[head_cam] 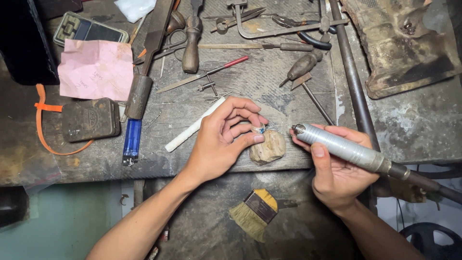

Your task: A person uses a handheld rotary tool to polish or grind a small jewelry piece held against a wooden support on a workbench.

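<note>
Left hand [224, 139] pinching small ring [258, 128] at fingertips, right hand [337, 166] wrapped around metal rotary handpiece [344, 149]

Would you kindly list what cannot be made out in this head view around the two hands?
- Ring: mostly covered by the left hand's fingertips, so its shape is unclear.
- Rotary handpiece in the right hand: its tip is too small to identify.
- Pink paper: the writing is too faint to read.
- Handpiece shaft: cut off by the right edge.
- Brush: its handle end is lost in shadow.
</note>
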